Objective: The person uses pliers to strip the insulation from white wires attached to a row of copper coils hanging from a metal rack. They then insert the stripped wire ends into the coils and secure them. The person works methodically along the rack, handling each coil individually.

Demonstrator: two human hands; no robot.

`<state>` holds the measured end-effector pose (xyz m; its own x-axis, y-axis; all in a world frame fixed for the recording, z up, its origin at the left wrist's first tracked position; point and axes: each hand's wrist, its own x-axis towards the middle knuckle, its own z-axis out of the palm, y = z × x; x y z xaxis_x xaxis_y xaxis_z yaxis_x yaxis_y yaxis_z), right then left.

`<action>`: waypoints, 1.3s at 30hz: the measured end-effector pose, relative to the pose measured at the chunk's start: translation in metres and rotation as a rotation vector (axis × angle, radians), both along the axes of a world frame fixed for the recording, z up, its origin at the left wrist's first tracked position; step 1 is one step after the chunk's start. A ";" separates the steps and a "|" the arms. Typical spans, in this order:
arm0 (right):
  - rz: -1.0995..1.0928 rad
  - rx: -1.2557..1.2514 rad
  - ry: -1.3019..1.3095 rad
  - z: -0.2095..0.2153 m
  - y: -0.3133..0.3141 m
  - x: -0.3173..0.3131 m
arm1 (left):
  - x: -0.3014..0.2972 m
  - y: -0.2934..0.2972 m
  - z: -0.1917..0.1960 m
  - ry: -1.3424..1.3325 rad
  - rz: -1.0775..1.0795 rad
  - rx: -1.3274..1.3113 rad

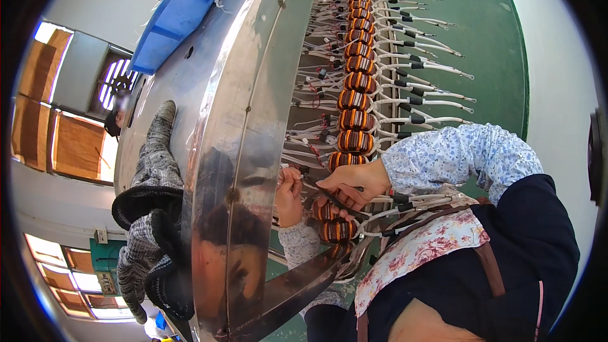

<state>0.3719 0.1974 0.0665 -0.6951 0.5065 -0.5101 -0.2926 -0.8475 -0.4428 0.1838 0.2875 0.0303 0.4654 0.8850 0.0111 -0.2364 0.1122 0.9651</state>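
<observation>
Slanting beside coil (337,232): dark slim tool (344,206) | firmly gripped by right hand (360,183) | left hand (290,197) leftward, hold unclear

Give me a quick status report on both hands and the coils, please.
Right hand holding dark tool at the orange-brown coils. Left hand curled beside thin wires, grip unclear. Metal panel close by left hand.

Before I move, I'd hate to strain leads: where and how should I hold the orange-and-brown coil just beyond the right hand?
Probably take the coil round its curved body, from above: white leads run off rightward and another coil sits close beyond.
</observation>
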 end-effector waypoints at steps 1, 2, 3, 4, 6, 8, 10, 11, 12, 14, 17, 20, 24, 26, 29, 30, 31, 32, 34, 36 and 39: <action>0.038 -0.001 -0.001 0.003 0.000 0.002 | 0.001 -0.001 0.001 0.029 0.007 0.019; 0.036 -0.002 0.002 0.002 0.001 0.002 | 0.001 -0.001 0.002 0.050 0.014 0.028; 0.032 -0.003 0.004 0.000 0.002 0.001 | 0.002 0.000 0.002 0.071 0.020 0.037; 0.028 -0.004 0.006 -0.002 0.003 0.000 | 0.002 0.000 0.002 0.091 0.026 0.047; -0.058 0.053 0.002 -0.014 0.000 -0.008 | 0.002 0.000 -0.002 0.096 0.054 0.035; -0.114 0.085 0.005 -0.016 -0.005 -0.012 | 0.000 -0.001 -0.002 0.089 0.062 0.032; -0.138 0.092 0.019 -0.011 -0.008 -0.014 | -0.003 -0.003 0.001 0.074 0.051 0.040; -0.144 0.096 0.002 -0.011 -0.009 -0.013 | -0.001 -0.004 0.002 0.070 0.040 0.053; -0.150 0.099 -0.014 -0.011 -0.010 -0.012 | 0.000 -0.005 0.003 0.066 0.029 0.065; -0.162 0.121 -0.052 -0.012 -0.011 -0.011 | 0.002 -0.005 0.003 0.062 0.014 0.069; -0.162 0.146 -0.082 -0.019 -0.010 -0.014 | 0.001 -0.003 0.002 0.039 0.012 0.030; -0.140 0.091 -0.044 -0.018 -0.013 -0.015 | -0.001 -0.006 0.006 -0.057 -0.017 -0.049; -0.187 0.128 -0.046 -0.014 -0.018 -0.017 | -0.002 -0.003 -0.002 -0.194 -0.043 -0.083; -0.210 0.117 0.041 -0.013 -0.025 -0.017 | -0.001 -0.003 -0.002 -0.231 -0.032 -0.098; -0.265 0.136 0.115 -0.017 -0.029 -0.020 | 0.005 -0.003 0.003 -0.156 -0.016 -0.052; -0.297 0.147 0.126 -0.019 -0.029 -0.018 | 0.011 -0.004 0.007 -0.097 -0.008 -0.018; -0.308 0.134 0.095 -0.019 -0.028 -0.015 | 0.016 -0.006 0.012 -0.038 0.000 0.016; -0.307 0.124 0.072 -0.013 -0.025 -0.014 | 0.016 -0.009 0.016 0.028 0.019 0.055; -0.296 0.101 0.035 -0.009 -0.022 -0.010 | 0.014 -0.011 0.012 0.081 0.041 0.083; -0.258 0.083 0.020 -0.006 -0.019 -0.011 | 0.004 -0.015 0.012 0.154 0.062 0.135; -0.186 0.072 0.058 -0.007 -0.012 -0.008 | 0.001 -0.020 0.014 0.208 0.091 0.171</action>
<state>0.3638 0.1858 0.0597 -0.6134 0.6623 -0.4301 -0.4675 -0.7435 -0.4782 0.1846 0.2679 0.0444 0.3916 0.9169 0.0764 -0.0332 -0.0689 0.9971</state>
